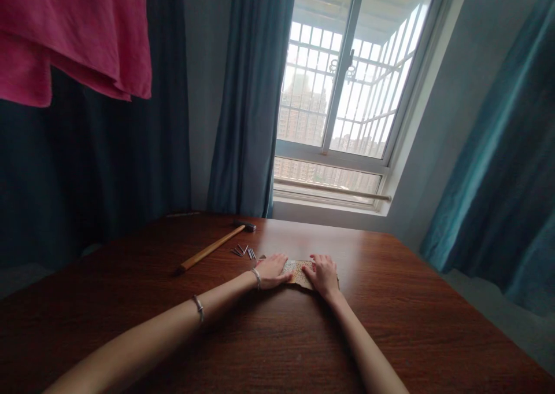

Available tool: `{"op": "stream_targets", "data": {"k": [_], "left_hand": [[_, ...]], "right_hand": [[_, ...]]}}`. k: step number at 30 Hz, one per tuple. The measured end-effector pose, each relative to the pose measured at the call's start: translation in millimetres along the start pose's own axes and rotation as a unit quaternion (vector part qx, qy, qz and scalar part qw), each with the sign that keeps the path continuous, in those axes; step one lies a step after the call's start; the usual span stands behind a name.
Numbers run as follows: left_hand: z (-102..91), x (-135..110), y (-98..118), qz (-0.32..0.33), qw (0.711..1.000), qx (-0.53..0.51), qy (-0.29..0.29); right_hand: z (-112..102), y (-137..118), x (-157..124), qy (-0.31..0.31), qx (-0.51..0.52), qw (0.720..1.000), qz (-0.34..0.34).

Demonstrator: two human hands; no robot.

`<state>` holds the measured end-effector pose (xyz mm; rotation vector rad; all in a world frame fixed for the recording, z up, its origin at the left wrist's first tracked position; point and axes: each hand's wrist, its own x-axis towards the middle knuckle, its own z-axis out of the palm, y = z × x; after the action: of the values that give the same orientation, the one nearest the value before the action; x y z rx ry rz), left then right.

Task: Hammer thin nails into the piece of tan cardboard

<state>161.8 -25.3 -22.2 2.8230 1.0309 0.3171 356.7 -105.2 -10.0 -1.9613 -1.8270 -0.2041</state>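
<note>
A small, flat, speckled tan board point(299, 272) with some red near its ends lies on the brown wooden table point(269, 336). Its near edge looks uneven. My left hand point(272, 269) covers the left end, fingers over the top and thumb along the near side. At the right end, my right hand point(323, 273) grips it, with bent fingers at the far edge and the thumb on top. Both hands press it to the tabletop and hide its ends. Just left of my left hand lie several loose metal nails point(243, 250).
A hammer point(214, 247) with a long wooden handle and dark head lies on the table's left, beyond the nails. Behind the table are a barred window point(338, 81) and blue curtains point(249, 105). A pink cloth point(87, 35) hangs at upper left.
</note>
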Motion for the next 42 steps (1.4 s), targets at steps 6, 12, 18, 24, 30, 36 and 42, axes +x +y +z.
{"op": "stream_targets", "data": {"k": [6,12,18,24,30,36,42], "left_hand": [[5.4,-2,3,-0.035,0.999,0.015,-0.025],[3.7,-3,5,-0.033,0.999,0.012,-0.033],[6.6,-4,5,-0.034,0.999,0.010,-0.028],[4.4,-5,6,-0.031,0.999,0.020,-0.034],[3.1,-8,7,-0.028,0.999,0.021,-0.012],[8.5,-5,2,-0.019,0.999,-0.024,0.015],[-2.6,1,-20,-0.082,0.977,-0.137,0.144]], "right_hand": [[1,-5,-19,0.008,-0.026,0.999,-0.034],[11,-2,-22,-0.053,-0.012,0.998,-0.006],[17,-1,-20,-0.116,-0.022,0.993,0.016],[18,-1,-21,-0.121,-0.021,0.992,0.021],[18,-2,-20,-0.120,-0.022,0.992,0.020],[20,0,-21,-0.108,-0.027,0.994,0.017],[25,4,-19,-0.100,-0.019,0.995,0.012]]}}
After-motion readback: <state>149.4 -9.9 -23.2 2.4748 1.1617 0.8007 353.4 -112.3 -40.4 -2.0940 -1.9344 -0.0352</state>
